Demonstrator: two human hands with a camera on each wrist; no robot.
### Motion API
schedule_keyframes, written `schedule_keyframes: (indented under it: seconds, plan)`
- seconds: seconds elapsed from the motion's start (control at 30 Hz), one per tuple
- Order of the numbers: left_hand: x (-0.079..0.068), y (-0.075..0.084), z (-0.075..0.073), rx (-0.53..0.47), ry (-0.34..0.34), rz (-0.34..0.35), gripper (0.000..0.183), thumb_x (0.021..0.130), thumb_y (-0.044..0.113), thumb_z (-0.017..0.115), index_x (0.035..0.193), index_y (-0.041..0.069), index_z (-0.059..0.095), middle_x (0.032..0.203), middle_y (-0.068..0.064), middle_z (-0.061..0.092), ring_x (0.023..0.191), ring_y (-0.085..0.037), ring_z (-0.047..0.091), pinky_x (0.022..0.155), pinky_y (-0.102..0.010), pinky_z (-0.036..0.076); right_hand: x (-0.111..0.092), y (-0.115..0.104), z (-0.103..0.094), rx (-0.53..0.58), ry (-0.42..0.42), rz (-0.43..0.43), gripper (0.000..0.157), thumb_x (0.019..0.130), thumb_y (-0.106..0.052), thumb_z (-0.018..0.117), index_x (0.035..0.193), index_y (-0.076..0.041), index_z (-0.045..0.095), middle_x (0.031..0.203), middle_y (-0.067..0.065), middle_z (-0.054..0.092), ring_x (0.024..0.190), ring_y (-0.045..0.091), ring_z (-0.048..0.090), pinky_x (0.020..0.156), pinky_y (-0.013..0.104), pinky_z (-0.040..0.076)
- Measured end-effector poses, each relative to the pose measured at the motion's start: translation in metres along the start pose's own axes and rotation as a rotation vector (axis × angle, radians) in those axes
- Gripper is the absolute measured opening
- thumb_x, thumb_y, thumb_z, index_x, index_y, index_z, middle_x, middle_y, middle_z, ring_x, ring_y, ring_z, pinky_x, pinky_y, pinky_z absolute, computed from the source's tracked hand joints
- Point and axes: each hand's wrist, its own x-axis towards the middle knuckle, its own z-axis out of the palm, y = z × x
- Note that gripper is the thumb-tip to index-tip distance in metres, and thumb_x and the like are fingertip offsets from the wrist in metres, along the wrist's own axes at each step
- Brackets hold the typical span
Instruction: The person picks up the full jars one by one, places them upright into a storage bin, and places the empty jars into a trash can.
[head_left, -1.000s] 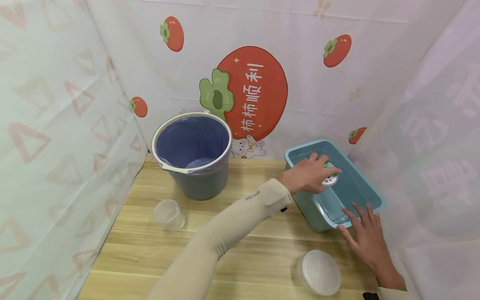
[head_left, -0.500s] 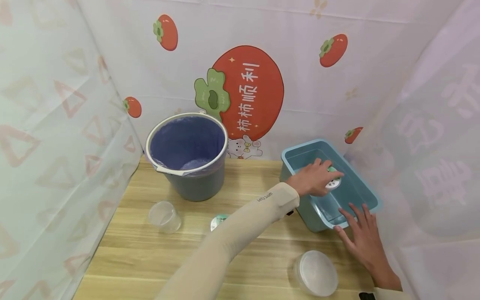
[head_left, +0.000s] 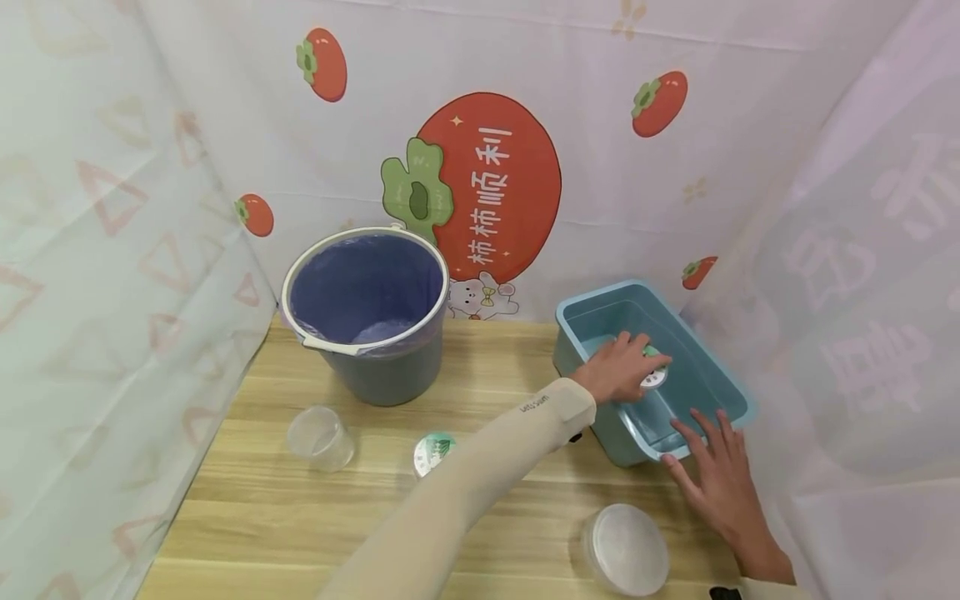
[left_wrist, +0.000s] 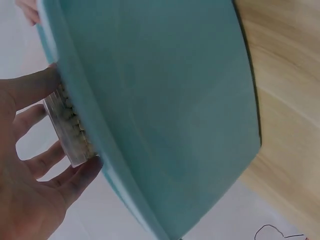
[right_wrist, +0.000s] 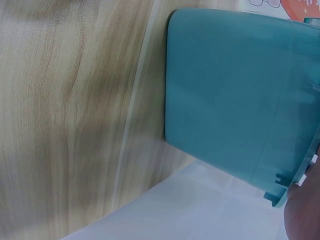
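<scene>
My left hand (head_left: 618,368) reaches over the side of a blue plastic bin (head_left: 731,387) and grips a small clear jar (head_left: 655,378) with a green-and-white round label. In the left wrist view, thumb and fingers curl round the jar (left_wrist: 74,131), which shows pale beige pieces inside and is partly hidden behind the bin's rim. My right hand (head_left: 720,487) rests on the bin's near rim, its fingers spread and fairly straight over the edge. From the right wrist, the bin's outer wall (right_wrist: 235,95) fills the view, with a bit of the hand at the right edge.
A grey-blue bucket (head_left: 390,375) with a plastic liner stands at back left. On the wooden table (head_left: 247,508) are a clear cup (head_left: 321,439), a green-and-white-labelled lid (head_left: 432,452) partly behind my left forearm, and a clear lidded tub (head_left: 628,550). Printed curtains close in the sides.
My left hand, holding the jar, has dipped a little lower into the bin. As my forearm shifted right, the labelled lid on the table came into sight. The right hand stays on the rim.
</scene>
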Motion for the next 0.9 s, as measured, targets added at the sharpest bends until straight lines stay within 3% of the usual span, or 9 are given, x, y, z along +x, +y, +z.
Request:
schedule_keyframes:
  seconds: [0.4, 0.5, 0.67, 0.9]
  plan:
    - [0.012, 0.003, 0.034, 0.076, 0.110, -0.028, 0.073, 0.107, 0.062, 0.059, 0.170, 0.033, 0.038, 0.172, 0.000, 0.040, 0.149, -0.023, 0.050, 0.116, -0.026, 0.049, -0.001, 0.001, 0.001, -0.006, 0.013, 0.002, 0.055, 0.106, -0.040, 0.069, 0.148, -0.007, 0.059, 0.160, 0.033, 0.043, 0.158, 0.063, 0.022, 0.124, 0.085, 0.010]
    - [0.016, 0.005, 0.038, 0.068, 0.090, -0.053, 0.072, 0.107, 0.061, 0.060, 0.170, 0.034, 0.038, 0.172, 0.000, 0.039, 0.150, -0.024, 0.048, 0.117, -0.027, 0.049, 0.000, -0.001, 0.002, -0.004, 0.016, 0.002, 0.055, 0.106, -0.041, 0.069, 0.149, -0.008, 0.059, 0.160, 0.032, 0.043, 0.158, 0.063, 0.022, 0.124, 0.085, 0.011]
    - [0.021, 0.009, 0.041, -0.041, 0.027, -0.107, 0.071, 0.106, 0.049, 0.067, 0.169, 0.038, 0.037, 0.172, 0.000, 0.038, 0.154, -0.024, 0.043, 0.112, -0.026, 0.052, 0.001, 0.000, 0.004, 0.006, 0.025, -0.001, 0.055, 0.105, -0.041, 0.069, 0.149, -0.008, 0.060, 0.161, 0.032, 0.043, 0.158, 0.063, 0.022, 0.124, 0.085, 0.010]
    - [0.027, 0.015, 0.041, -0.065, 0.028, -0.133, 0.065, 0.106, 0.047, 0.069, 0.165, 0.039, 0.044, 0.168, 0.001, 0.041, 0.149, -0.021, 0.046, 0.098, -0.024, 0.058, -0.003, 0.002, 0.007, 0.003, 0.054, -0.017, 0.056, 0.105, -0.044, 0.069, 0.148, -0.009, 0.061, 0.159, 0.031, 0.046, 0.157, 0.063, 0.024, 0.123, 0.085, 0.013]
